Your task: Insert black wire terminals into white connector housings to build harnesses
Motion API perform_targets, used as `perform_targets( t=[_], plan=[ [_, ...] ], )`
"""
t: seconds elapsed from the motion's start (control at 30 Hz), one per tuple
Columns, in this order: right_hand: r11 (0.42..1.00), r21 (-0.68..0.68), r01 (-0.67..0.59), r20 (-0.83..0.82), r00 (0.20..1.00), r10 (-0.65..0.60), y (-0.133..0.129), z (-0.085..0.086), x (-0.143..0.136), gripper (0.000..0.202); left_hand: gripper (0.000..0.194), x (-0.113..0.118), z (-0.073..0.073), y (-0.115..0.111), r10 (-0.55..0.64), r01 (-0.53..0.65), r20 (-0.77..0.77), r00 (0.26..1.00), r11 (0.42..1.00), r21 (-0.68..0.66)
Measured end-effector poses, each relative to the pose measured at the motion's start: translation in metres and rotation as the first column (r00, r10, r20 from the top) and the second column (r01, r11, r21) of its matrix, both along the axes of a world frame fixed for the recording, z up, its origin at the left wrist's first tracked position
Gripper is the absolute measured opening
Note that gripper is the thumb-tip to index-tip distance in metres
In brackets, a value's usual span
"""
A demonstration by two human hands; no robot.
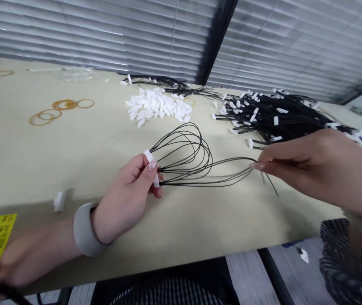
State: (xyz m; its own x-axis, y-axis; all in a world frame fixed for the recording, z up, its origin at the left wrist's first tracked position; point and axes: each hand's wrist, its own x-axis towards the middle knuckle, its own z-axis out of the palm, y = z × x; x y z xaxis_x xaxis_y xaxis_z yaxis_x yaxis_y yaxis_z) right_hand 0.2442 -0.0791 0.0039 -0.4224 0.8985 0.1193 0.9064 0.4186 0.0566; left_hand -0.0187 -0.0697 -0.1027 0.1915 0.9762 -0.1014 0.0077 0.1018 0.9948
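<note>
Pinched between the thumb and fingers of my left hand (133, 186) is a long white connector (149, 156). Thin black wires (196, 146) run out of it; some bend round in wide loops back toward the connector, while others stretch to the right. My right hand (314, 169) is closed on these stretched wires near their far end, its thumb and forefinger pressed together. Short loose wire tips stick out below its fingers. Between the two hands the wires hang over the table, slightly slack.
A heap of small white connectors (157, 105) lies beyond my hands. Black wire bundles with white ends (282, 116) are piled at the right, more wires (174, 84) at the back. Rubber bands (64, 104) lie left; a single white piece (59, 201) is near my left forearm. Window blinds (104, 34) border the table.
</note>
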Motion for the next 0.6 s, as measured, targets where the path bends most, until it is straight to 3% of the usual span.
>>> perform_targets(
  t=[0.07, 0.13, 0.2, 0.3, 0.37, 0.43, 0.53, 0.6],
  plan=[
    [0.981, -0.186, -0.063, -0.095, 0.994, 0.046, -0.002, 0.001, 0.005, 0.015, 0.024, 0.000, 0.000, 0.000, 0.002, -0.002, 0.011, 1.000, 1.000, -0.003],
    [0.920, -0.361, -0.155, -0.234, 0.969, 0.071, -0.003, 0.002, 0.005, 0.022, 0.023, 0.000, -0.001, 0.000, 0.001, 0.000, 0.013, 1.000, 1.000, -0.002],
    [0.884, -0.424, -0.197, -0.317, 0.946, 0.059, -0.003, 0.003, 0.004, 0.026, 0.023, 0.000, -0.001, 0.000, -0.003, 0.003, 0.012, 1.000, 1.000, -0.003],
    [0.901, -0.418, -0.117, -0.320, 0.947, -0.026, -0.001, 0.000, 0.003, 0.030, 0.023, -0.001, -0.002, 0.000, 0.005, -0.005, 0.012, 1.000, 1.000, 0.002],
    [0.950, -0.310, -0.032, -0.263, 0.963, -0.054, 0.001, -0.006, 0.003, 0.024, 0.024, -0.001, -0.001, 0.000, 0.011, -0.011, 0.017, 1.000, 1.000, 0.005],
    [0.996, -0.076, 0.039, -0.088, 0.995, -0.045, 0.002, -0.013, 0.003, 0.013, 0.023, 0.000, 0.000, 0.000, 0.006, -0.006, 0.033, 0.999, 1.000, -0.002],
    [0.980, 0.193, 0.045, 0.316, 0.943, -0.106, 0.004, -0.022, 0.002, 0.011, 0.022, 0.001, 0.001, 0.000, -0.005, 0.006, 0.048, 0.999, 1.000, -0.011],
    [0.955, 0.292, 0.052, 0.434, 0.882, -0.181, 0.006, -0.022, 0.001, 0.017, 0.021, 0.001, 0.002, 0.000, -0.005, 0.005, 0.049, 0.999, 1.000, -0.003]
  ],
)
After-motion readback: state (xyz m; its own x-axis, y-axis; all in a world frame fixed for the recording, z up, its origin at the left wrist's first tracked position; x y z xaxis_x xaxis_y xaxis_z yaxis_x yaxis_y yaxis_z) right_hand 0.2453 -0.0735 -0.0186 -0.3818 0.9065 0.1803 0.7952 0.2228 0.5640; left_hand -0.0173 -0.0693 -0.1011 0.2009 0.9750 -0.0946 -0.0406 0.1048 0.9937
